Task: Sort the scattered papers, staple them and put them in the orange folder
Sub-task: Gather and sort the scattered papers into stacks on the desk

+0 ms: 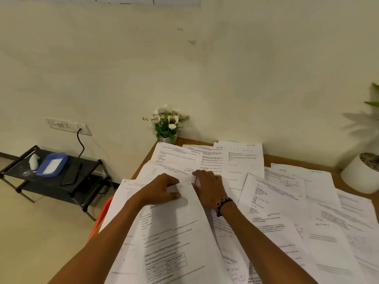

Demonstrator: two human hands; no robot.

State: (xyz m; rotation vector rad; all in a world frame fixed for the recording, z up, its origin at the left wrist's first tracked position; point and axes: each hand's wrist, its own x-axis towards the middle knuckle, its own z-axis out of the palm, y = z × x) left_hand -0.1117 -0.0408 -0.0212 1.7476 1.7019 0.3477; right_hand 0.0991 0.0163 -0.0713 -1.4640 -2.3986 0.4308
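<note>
Several printed white papers (287, 201) lie scattered and overlapping over the wooden table (268, 158). My left hand (162, 189) pinches the top corner of a long printed sheet (180, 232) that lies in front of me. My right hand (209, 187), with a beaded bracelet at the wrist, rests on the papers just right of that corner, its fingers touching the sheet's edge. An orange folder (102, 214) sticks out from under the papers at the table's left edge, mostly covered. No stapler is in view.
A small pot of white flowers (167, 124) stands at the table's back left corner. A white plant pot (361, 173) sits at the right edge. Left of the table is a low black rack (61, 177) with a blue tray (52, 165).
</note>
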